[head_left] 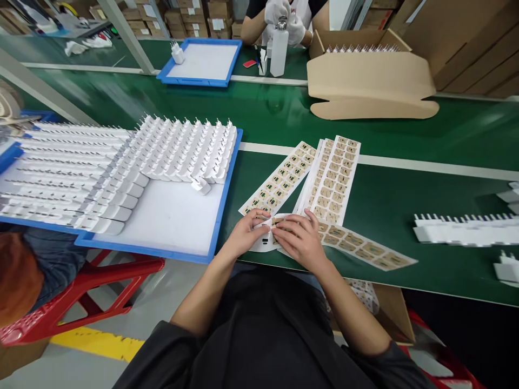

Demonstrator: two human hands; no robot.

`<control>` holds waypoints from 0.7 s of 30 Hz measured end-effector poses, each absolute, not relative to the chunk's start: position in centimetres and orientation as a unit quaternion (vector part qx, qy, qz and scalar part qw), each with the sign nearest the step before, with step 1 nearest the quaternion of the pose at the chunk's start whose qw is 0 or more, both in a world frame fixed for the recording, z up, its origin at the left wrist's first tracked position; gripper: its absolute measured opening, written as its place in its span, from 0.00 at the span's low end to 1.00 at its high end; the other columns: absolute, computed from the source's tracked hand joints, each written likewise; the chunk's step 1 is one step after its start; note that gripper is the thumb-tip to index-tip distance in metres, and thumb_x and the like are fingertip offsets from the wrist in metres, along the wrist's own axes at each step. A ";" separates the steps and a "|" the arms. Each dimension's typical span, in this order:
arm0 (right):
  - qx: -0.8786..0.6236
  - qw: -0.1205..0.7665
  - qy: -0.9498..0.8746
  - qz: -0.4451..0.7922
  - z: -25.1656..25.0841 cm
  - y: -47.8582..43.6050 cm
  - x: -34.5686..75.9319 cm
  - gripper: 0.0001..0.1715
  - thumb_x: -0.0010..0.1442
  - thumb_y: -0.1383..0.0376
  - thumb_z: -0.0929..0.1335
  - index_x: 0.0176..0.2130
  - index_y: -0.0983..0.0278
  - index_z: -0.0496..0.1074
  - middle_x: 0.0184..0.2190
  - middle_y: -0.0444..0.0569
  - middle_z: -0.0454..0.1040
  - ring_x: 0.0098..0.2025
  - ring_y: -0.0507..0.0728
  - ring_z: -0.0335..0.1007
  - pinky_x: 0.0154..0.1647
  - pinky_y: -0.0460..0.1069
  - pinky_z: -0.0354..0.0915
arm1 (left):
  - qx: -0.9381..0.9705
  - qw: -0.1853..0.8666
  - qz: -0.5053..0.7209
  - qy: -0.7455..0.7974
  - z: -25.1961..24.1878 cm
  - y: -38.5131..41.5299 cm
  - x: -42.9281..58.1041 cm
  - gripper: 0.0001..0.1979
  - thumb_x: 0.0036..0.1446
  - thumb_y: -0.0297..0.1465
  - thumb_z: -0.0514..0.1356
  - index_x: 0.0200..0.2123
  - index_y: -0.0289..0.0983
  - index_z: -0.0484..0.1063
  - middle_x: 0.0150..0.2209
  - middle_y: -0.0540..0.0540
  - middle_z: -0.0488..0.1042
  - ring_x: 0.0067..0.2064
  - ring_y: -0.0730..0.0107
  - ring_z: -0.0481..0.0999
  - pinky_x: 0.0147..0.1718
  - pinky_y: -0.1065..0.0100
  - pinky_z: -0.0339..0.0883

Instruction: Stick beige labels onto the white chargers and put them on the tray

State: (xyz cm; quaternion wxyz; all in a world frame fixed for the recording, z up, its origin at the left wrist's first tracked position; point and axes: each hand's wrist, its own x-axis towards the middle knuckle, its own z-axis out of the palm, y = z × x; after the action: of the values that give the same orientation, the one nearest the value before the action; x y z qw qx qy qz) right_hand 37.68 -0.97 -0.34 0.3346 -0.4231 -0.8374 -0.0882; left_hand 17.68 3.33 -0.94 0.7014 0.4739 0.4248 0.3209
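Observation:
My left hand (pixel 248 233) pinches the left end of a white sticker sheet (pixel 264 244) at the table's front edge. Fingers of my right hand (pixel 302 240) are bent over the same sheet, close to the left fingertips; what lies beneath them is partly hidden. A strip of tan stickers (pixel 367 248) runs out to the right from under my right hand; whether it is one piece with the held sheet, I cannot tell. Beyond my hands lie a slanted sticker sheet (pixel 279 179) and a stack of sticker sheets (pixel 335 175).
To the left, a blue-rimmed tray (pixel 227 189) carries rows of white plug-like pieces (pixel 182 148). More white pieces (pixel 466 229) stand at right. Across the bench are another tray (pixel 198 82), a white bottle (pixel 279 51), a cardboard box (pixel 368 75) and a co-worker's gloved hands (pixel 295 27).

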 end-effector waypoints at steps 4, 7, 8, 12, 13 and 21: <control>-0.410 0.349 -0.839 -0.074 -0.4 -1.0 37.8 0.09 0.63 0.69 0.74 0.42 0.55 0.76 0.39 0.43 0.84 0.49 0.58 0.76 0.68 0.61 0.52 | 0.489 0.691 0.308 0.433 -0.5 3.6 17.6 0.19 0.53 0.36 0.65 0.47 0.39 0.68 0.30 0.52 0.78 0.25 0.74 0.71 0.30 0.71 0.64; -0.410 0.366 -0.835 0.009 -0.2 -1.3 38.4 0.07 0.64 0.68 0.72 0.42 0.55 0.75 0.41 0.45 0.83 0.50 0.58 0.76 0.68 0.63 0.56 | 0.559 0.597 0.310 0.484 -0.6 3.8 17.5 0.15 0.56 0.34 0.62 0.47 0.41 0.69 0.36 0.50 0.81 0.32 0.68 0.78 0.34 0.68 0.67; -0.415 0.382 -0.824 0.055 -0.2 -1.4 38.8 0.05 0.65 0.67 0.71 0.41 0.56 0.75 0.41 0.46 0.83 0.49 0.59 0.77 0.67 0.64 0.58 | 0.587 0.548 0.313 0.506 -0.8 3.9 17.5 0.13 0.57 0.33 0.61 0.47 0.42 0.70 0.40 0.48 0.82 0.37 0.64 0.80 0.37 0.66 0.69; -0.464 0.461 -0.713 0.254 -0.4 -1.6 40.3 0.04 0.68 0.62 0.68 0.40 0.58 0.74 0.39 0.51 0.81 0.46 0.60 0.78 0.56 0.62 0.71 | 0.697 0.336 0.284 0.566 -1.3 3.6 18.1 0.13 0.61 0.28 0.58 0.48 0.41 0.73 0.49 0.43 0.80 0.51 0.52 0.78 0.51 0.54 0.70; -0.475 0.465 -0.687 0.295 -0.6 -1.6 40.6 0.06 0.69 0.61 0.68 0.40 0.59 0.74 0.39 0.51 0.80 0.45 0.60 0.79 0.52 0.59 0.73 | 0.719 0.288 0.272 0.571 -1.3 3.5 18.3 0.14 0.61 0.27 0.58 0.50 0.40 0.73 0.50 0.41 0.80 0.52 0.50 0.77 0.52 0.52 0.69; -0.534 0.445 -0.602 0.393 -2.1 -1.1 41.3 0.12 0.66 0.54 0.70 0.37 0.60 0.75 0.38 0.51 0.81 0.42 0.58 0.79 0.42 0.52 0.75 | 0.709 0.077 0.333 0.617 1.2 5.2 13.4 0.15 0.64 0.30 0.60 0.53 0.37 0.70 0.55 0.34 0.71 0.58 0.46 0.70 0.58 0.48 0.66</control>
State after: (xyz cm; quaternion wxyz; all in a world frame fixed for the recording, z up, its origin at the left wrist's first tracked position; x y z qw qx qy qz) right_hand 41.30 -1.08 -2.09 0.4446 -0.5343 -0.6023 0.3927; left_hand 13.41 5.18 1.25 0.0770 0.7086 0.6172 0.3333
